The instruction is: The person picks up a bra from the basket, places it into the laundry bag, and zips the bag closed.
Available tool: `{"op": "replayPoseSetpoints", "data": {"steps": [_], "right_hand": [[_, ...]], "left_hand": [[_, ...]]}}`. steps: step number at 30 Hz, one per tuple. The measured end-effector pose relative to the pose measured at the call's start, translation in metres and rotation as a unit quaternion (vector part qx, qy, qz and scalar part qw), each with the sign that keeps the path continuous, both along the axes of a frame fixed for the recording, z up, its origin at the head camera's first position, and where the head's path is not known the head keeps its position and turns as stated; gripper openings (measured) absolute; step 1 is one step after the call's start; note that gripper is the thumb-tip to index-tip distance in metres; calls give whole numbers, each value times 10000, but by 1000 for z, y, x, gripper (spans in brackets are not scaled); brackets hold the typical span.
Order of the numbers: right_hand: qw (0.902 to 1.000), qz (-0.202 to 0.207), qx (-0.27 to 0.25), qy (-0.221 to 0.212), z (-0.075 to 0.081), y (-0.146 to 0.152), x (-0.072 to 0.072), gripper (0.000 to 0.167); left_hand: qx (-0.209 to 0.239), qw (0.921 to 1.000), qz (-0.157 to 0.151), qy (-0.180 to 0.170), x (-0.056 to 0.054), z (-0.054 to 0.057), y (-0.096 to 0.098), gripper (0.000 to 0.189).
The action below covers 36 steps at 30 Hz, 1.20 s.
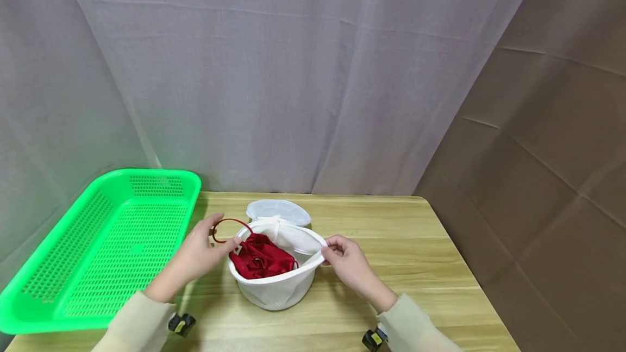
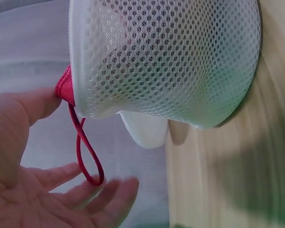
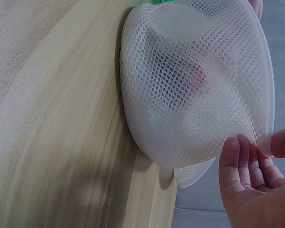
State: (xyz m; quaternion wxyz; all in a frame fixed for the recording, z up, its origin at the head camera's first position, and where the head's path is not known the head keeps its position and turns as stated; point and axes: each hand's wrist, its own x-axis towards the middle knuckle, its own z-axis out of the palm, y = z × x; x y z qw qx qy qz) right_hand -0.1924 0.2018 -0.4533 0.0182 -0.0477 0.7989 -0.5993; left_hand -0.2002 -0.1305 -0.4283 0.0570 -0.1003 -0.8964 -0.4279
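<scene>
A white mesh laundry bag point(image 1: 276, 293) stands on the table with its round mouth open and its mesh lid point(image 1: 280, 212) folded back behind. Inside lies a crumpled red garment point(image 1: 266, 258). Its thin red strap point(image 2: 87, 151) loops out over the left side of the rim. My left hand point(image 1: 202, 249) is at that side, thumb against the red fabric at the rim, the other fingers spread beside the loop and touching it. On the right, my right hand point(image 1: 349, 262) pinches the bag's rim point(image 3: 265, 114) between thumb and fingers.
A large green plastic basket point(image 1: 183, 216) with slotted walls stands on the left of the wooden table point(image 1: 391, 243). Grey curtain point(image 1: 274, 96) hangs behind the table, and a brown cloth point(image 1: 548, 178) borders it on the right.
</scene>
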Motion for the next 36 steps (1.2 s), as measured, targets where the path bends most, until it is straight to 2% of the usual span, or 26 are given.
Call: {"op": "replayPoseSetpoints", "data": {"steps": [3, 6, 15, 18, 22, 27, 29, 32, 36], "right_hand": [[10000, 2, 5, -20, 0, 0, 0, 12], [10000, 4, 15, -16, 0, -1, 0, 12], [10000, 16, 25, -55, 2, -2, 0, 13], [9999, 1, 54, -94, 2, -1, 0, 13], [9999, 47, 95, -105, 11, -4, 5, 13], [9998, 100, 140, -64, 31, -11, 15, 14], [9998, 86, 154, -70, 34, -12, 17, 14], [9998, 52, 139, -90, 29, -10, 14, 14], [10000, 41, 56, -23, 9, -4, 5, 14]], "left_hand": [[282, 9993, -88, -211, 0, -2, 0, 70], [394, 9987, -209, -265, 1, -3, 1, 66], [97, 9977, -636, -189, 15, -5, 1, 64], [148, 9962, -859, -3, 18, -5, 2, 57], [212, 9949, -947, 258, 18, -4, 5, 42], [-147, 9948, -759, 657, 17, -4, 7, 26], [-338, 9937, -685, 821, 17, -4, 9, 22], [-502, 9914, -616, 1043, 17, -3, 12, 17], [-373, 9896, -607, 1248, 16, 0, 19, 23]]}}
